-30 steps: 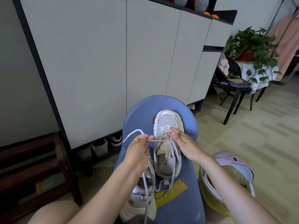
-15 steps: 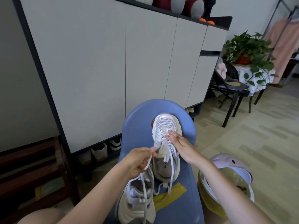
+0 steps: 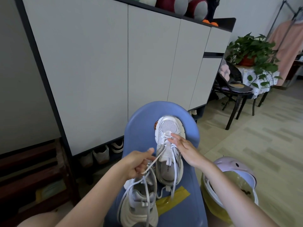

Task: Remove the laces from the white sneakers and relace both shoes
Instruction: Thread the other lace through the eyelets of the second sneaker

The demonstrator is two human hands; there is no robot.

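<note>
White lace (image 3: 157, 158) runs taut from the lower eyelets of the far sneaker (image 3: 168, 145) back to the left hand (image 3: 137, 164), whose fingers are curled round it, thumb raised. The right hand (image 3: 182, 147) lies on that sneaker's right side, fingers stretched forward and apart, their tips at the crossings near the toe; it seems to press and steady rather than pinch, though the fingertips are too small to be sure. That sneaker stands toe-away on a blue plastic stool (image 3: 141, 128). The second sneaker (image 3: 139, 200) sits nearer than it, to its left, partly over the stool's edge, with loose lace ends trailing across it.

Likely troubles, as I judge them: a hard pull could drag the far sneaker toward the person if the right hand eases off; the loose ends may snag on the near shoe; and that shoe, overhanging, could be nudged off onto the floor.

Yellow tape (image 3: 172, 200) lies on the stool just nearer than the far sneaker. Right of it stands a pale pink bin (image 3: 232, 174) with a yellowish liner. Beyond the sneaker rises a grey cabinet (image 3: 101, 71) with shoes beneath; far right of it, a potted plant (image 3: 250, 51) and a dark chair (image 3: 234, 89) stand on a pale wood-pattern floor (image 3: 262, 136).
</note>
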